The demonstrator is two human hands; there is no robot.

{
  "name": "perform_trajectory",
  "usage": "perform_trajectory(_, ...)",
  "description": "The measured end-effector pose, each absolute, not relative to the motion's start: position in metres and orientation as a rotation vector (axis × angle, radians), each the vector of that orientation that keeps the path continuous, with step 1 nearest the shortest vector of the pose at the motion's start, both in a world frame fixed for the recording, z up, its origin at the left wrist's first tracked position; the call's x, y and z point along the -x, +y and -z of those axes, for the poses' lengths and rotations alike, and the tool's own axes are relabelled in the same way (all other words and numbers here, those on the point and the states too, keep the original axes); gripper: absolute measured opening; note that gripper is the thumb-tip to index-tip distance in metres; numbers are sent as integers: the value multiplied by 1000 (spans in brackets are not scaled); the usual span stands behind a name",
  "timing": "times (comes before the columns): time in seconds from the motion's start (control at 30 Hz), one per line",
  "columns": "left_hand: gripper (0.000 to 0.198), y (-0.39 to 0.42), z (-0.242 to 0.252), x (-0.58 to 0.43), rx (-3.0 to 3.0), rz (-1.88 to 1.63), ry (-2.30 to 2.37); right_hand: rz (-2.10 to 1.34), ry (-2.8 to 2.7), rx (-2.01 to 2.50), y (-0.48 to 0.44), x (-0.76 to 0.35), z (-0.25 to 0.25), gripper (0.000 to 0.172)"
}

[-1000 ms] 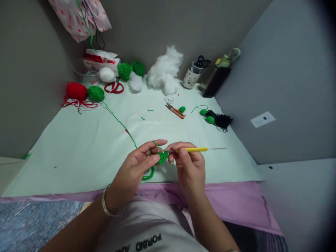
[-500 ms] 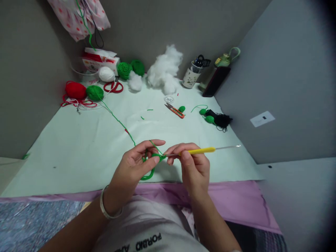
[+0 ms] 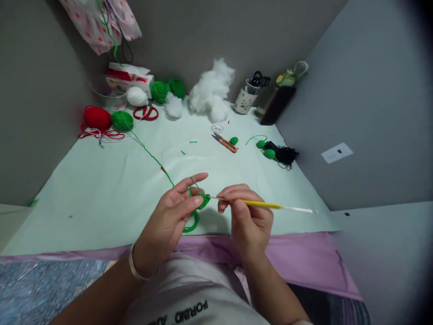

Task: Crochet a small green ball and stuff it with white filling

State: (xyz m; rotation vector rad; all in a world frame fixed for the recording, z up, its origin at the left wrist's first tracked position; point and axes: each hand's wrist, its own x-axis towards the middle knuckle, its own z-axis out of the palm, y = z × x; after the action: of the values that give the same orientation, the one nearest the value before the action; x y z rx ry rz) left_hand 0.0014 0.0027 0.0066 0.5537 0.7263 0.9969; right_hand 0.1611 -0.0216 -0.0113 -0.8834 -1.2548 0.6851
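Between the thumb and fingers of my left hand (image 3: 179, 205) is a small green crochet piece (image 3: 204, 201). Its index finger is stretched out with green yarn (image 3: 152, 155) running over it, and that strand leads back to a green yarn ball (image 3: 122, 120). A loop of green yarn (image 3: 192, 223) hangs below the hand. My right hand (image 3: 250, 216) is closed on a crochet hook (image 3: 262, 204) with a yellow handle. The hook's near tip meets the right edge of the crochet piece; its other metal end points right.
Thread snips (image 3: 225, 143) lie mid-table beside a small green knitted ball (image 3: 233, 141). White stuffing (image 3: 211, 92), red scissors (image 3: 145, 113), a red yarn ball (image 3: 97, 117) and a pen cup (image 3: 246, 97) stand toward the back. Black yarn (image 3: 286, 154) lies at right, near a leaning phone (image 3: 278, 106).
My right hand has tilted the hook so its far end sits lower and further right. The crochet piece has turned and shows more of its face; my left index finger has risen slightly.
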Motion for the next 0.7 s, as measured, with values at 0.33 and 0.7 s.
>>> perform_trajectory(0.33,41,2,-12,9,-791,-1005,821,-725,-1307,879,-26,-164,4,19)
perform_trajectory(0.7,38,-4,3,-3,-774,-1003,766,-730,-1305,879,-19,-155,15,18)
